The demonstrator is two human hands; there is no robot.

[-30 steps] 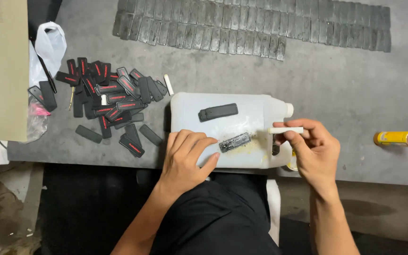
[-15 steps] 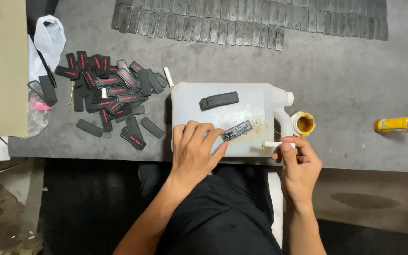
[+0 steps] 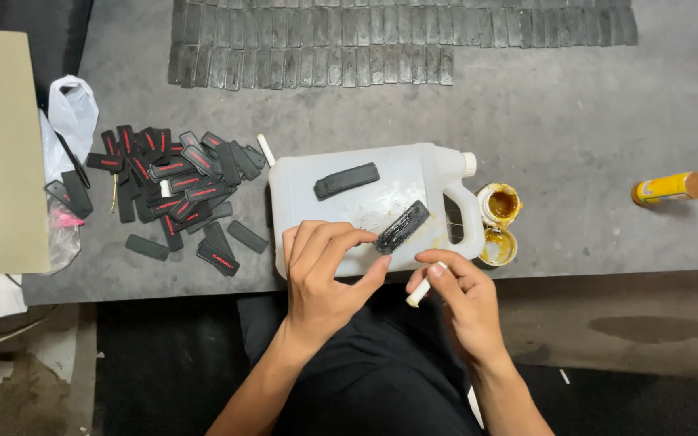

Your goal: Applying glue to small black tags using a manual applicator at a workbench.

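The right hand (image 3: 466, 303), having drawn back toward six o'clock, is pinching a short white stick (image 3: 420, 289); the left hand (image 3: 325, 278) is now lifting the flat black plastic strip (image 3: 402, 228) by its end off the white plastic jug (image 3: 365, 206), with yellow glue pots (image 3: 498, 224) at three o'clock on the grey table (image 3: 559, 137).

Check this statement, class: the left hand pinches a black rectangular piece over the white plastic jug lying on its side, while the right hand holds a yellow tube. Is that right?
One detail is wrong. The head view shows the right hand holding a small white stick, not the yellow tube, which lies apart on the table. The left hand does pinch a black rectangular piece over the white plastic jug.
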